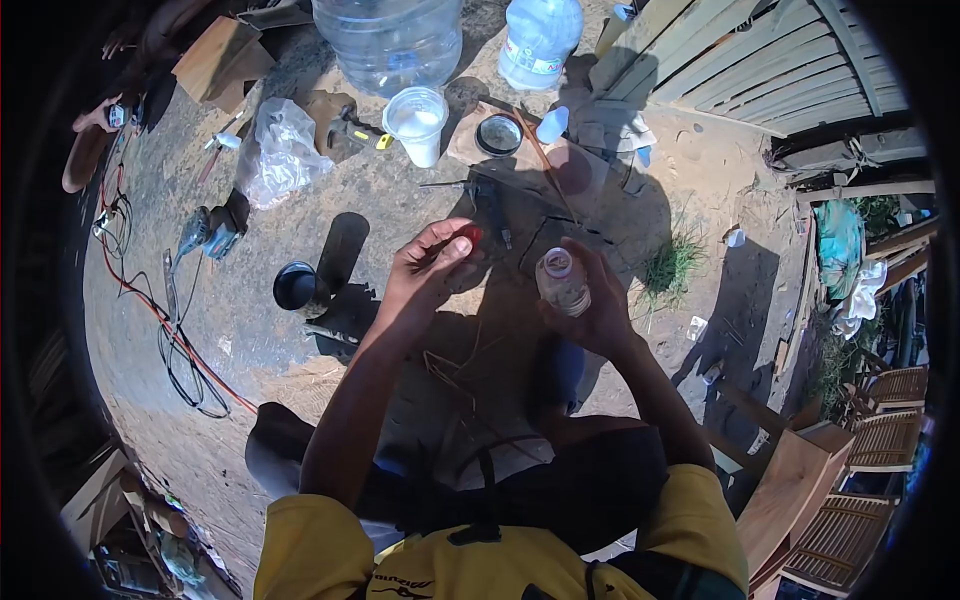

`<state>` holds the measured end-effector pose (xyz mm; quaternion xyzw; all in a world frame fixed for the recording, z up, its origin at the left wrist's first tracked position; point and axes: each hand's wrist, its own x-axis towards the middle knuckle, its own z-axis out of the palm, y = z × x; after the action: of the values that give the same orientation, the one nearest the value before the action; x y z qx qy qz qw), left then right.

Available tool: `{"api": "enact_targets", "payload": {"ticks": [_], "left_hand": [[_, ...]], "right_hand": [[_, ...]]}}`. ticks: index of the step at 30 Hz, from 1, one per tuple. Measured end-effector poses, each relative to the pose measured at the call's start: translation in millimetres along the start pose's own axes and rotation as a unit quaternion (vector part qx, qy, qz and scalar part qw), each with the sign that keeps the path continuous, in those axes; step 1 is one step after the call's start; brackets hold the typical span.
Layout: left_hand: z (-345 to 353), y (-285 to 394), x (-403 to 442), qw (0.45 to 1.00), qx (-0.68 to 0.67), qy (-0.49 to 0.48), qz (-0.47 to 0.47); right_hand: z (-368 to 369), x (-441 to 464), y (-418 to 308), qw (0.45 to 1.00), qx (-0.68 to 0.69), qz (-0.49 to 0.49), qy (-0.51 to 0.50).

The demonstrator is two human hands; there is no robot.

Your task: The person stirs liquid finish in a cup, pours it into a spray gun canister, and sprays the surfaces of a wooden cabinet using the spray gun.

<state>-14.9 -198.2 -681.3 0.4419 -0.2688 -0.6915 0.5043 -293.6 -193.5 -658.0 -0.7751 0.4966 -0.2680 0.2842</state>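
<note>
Between the thumb and fingers of my left hand (pixel 425 265) is a small red cap (pixel 469 234). My right hand (pixel 607 305) is wrapped round a small clear plastic bottle (pixel 562 284), its open mouth facing up toward me. What is inside the bottle is hard to make out. The two hands are apart, above the ground in front of my knees. Just beyond them a dark tool with a thin rod (pixel 487 205) lies on the ground. Farther off, a white tub (pixel 415 125) stands with something white in it.
A dark cup (pixel 296 287) stands to the left, near a power sander (pixel 215 232) and an orange cable (pixel 190 350). A plastic bag (pixel 280 155), big water bottles (pixel 540 42) and a board (pixel 590 180) with a round tin (pixel 498 135) lie ahead. Another person's hand (pixel 97 115) shows far left.
</note>
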Motion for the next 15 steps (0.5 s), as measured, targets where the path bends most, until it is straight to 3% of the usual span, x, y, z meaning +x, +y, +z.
{"api": "enact_targets", "payload": {"ticks": [5,8,15], "left_hand": [[2,16,-16,0.999,-0.027,-0.041,-0.007],[-8,20,-17,0.998,0.032,-0.04,0.021],[-13,43,-39,0.966,0.101,-0.075,0.224]], "right_hand": [[-21,22,-22,0.999,-0.033,-0.02,-0.026],[-30,34,-37,0.995,-0.072,-0.045,-0.043],[-44,60,-80,0.967,-0.196,-0.155,-0.053]]}}
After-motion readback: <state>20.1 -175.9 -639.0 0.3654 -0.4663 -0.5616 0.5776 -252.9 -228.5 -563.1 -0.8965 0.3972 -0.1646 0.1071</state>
